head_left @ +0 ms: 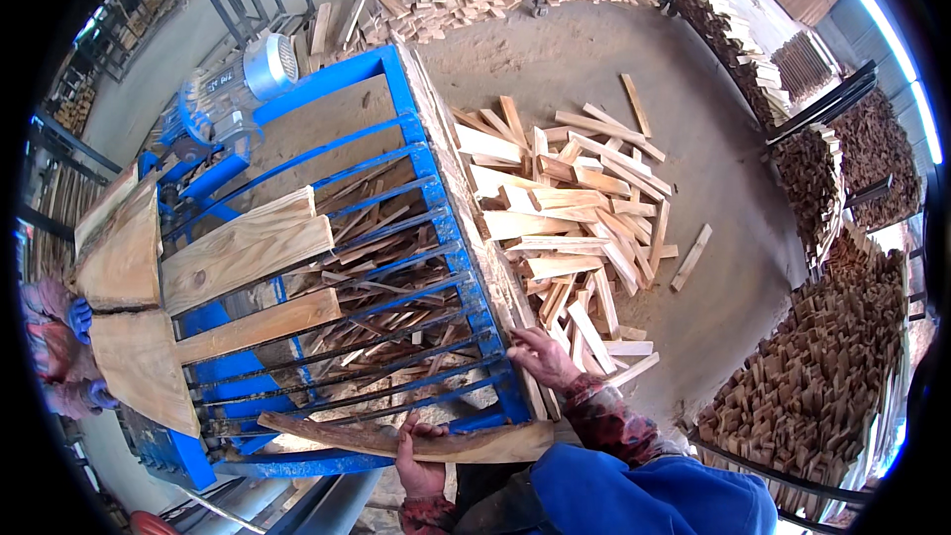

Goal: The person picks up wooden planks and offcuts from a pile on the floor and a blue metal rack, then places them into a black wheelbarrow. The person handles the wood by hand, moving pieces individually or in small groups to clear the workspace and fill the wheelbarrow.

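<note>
My left hand is closed around a long, slightly curved wood slab with a rough darker edge. The slab lies across the near end of the blue slatted metal frame, in front of my body. My right hand rests near the frame's near right corner, fingers apart and touching the wooden edge board; nothing shows in its grasp. On the blue slats to the left lie a wide plank and a narrower board, both out of reach of my hands.
Cut wood blocks lie heaped on the floor right of the frame. An electric motor sits at its far left. Thin offcuts show beneath the slats. A person's gloved hand is beside large boards. Stacked wood stands at right.
</note>
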The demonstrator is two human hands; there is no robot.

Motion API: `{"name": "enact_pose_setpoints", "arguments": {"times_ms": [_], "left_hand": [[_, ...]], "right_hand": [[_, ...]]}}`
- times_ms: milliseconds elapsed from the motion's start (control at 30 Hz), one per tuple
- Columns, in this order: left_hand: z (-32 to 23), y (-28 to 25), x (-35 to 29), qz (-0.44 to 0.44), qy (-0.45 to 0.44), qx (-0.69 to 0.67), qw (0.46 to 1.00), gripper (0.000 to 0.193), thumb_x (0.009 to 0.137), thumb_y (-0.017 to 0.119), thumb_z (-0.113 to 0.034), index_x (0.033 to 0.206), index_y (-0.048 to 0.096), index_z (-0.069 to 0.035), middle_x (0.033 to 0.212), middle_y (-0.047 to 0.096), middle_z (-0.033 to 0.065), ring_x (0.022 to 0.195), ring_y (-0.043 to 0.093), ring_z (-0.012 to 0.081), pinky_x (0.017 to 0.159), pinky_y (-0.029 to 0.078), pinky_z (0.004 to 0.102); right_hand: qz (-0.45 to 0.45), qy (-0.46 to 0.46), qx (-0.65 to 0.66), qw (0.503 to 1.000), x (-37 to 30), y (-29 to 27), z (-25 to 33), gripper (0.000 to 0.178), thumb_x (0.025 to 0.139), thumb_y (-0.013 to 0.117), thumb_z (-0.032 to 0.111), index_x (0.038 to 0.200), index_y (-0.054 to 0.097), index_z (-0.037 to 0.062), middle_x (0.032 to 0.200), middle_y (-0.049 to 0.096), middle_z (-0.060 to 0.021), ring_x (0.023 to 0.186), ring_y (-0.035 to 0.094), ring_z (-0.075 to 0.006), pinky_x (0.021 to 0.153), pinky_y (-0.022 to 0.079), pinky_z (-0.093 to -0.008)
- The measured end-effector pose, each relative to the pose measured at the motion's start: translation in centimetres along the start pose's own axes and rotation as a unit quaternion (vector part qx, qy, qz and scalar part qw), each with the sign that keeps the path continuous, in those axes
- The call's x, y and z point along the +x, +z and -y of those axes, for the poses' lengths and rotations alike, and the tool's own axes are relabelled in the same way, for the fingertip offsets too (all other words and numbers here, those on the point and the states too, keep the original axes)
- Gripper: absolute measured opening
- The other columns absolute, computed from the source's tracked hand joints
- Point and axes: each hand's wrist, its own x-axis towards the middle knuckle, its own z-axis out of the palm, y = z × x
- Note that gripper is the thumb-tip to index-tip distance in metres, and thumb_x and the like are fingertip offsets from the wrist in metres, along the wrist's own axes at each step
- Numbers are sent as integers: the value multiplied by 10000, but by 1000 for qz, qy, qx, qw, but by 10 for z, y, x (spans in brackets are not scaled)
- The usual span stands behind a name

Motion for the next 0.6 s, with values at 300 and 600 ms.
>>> {"name": "enact_pose_setpoints", "arguments": {"times_ms": [300, 600], "left_hand": [[-11, -12, -7, 36, 12, -28, 999, 288, 953, 487, -226, 1143, 545, -18, 864, 601, 114, 856, 590, 256, 868, 471, 461], [-35, -52, -29, 22, 40, -79, 996, 243, 957, 523, -214, 1110, 548, -26, 834, 610, 98, 818, 583, 233, 854, 472, 445]], "right_hand": [[-26, -19, -159, 987, -19, 45, 28, 769, 834, 693, 320, 1385, 324, -70, 1305, 403, -307, 1188, 461, -445, 995, 412, -426], [-115, 26, -172, 978, -20, 71, 11, 675, 852, 614, 308, 1381, 349, -17, 1299, 419, -287, 1211, 421, -429, 1034, 352, -448]]}}
